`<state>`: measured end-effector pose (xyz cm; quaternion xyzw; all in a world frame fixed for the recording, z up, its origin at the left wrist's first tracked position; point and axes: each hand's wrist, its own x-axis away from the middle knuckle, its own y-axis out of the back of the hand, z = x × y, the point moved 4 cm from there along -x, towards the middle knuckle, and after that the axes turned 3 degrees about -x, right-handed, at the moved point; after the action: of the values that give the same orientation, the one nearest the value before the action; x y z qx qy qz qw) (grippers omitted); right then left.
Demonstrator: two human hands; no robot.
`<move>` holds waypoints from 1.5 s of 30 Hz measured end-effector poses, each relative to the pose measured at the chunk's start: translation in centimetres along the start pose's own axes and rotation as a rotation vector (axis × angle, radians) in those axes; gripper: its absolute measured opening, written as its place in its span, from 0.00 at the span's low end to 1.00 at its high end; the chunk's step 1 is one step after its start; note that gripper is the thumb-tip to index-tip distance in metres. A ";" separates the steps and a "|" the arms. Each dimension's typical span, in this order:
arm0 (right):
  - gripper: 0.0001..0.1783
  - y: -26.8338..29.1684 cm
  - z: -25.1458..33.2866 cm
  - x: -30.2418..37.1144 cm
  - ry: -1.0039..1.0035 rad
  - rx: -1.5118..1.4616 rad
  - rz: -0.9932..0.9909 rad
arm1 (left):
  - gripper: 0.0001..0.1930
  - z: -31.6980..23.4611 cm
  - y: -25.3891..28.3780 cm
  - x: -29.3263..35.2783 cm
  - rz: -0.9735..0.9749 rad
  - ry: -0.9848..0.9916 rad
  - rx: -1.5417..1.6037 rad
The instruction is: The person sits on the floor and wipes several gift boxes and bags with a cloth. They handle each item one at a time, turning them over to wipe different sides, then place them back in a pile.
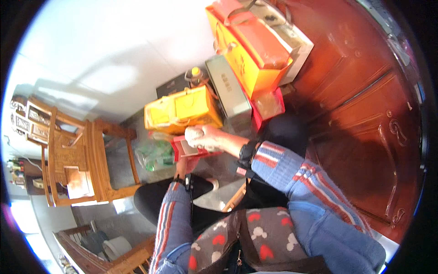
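A small red box (177,150) with a pale panel is in front of me, low between my knees. From below, my left hand (186,164) has its fingers closed on the box. My right hand (211,138) is bunched around a crumpled whitish cloth (194,136) just above the box's right part. Its fingers are partly covered by the cloth, and whether the cloth touches the box I cannot tell. Just beyond both hands stands a yellow gift bag (182,109).
Behind are a grey-green box (228,86), a yellow-capped bottle (196,76), and an orange gift bag (255,59). Green plastic bottles (157,155) lie left of my hands. A carved wooden chair (91,160) stands left; a red-brown wooden cabinet (356,137) rises right.
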<state>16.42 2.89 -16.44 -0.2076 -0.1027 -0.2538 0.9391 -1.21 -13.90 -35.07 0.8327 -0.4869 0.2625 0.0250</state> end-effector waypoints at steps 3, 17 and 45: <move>0.26 0.0 0.3 0.7 0.035 0.106 -0.016 | 0.41 2.2 1.7 2.4 -0.183 0.283 0.055; 0.31 4.9 2.6 4.3 0.164 0.131 -0.172 | 0.31 -16.9 -2.1 4.2 -0.572 0.026 -0.529; 0.25 10.4 6.1 5.2 0.685 -0.246 -0.229 | 0.77 -30.5 -50.2 -3.8 -0.188 -0.531 -1.175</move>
<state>25.70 11.52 -12.95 -0.2089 0.2260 -0.4224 0.8526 26.14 24.54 0.19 0.7558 -0.4642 -0.2653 0.3779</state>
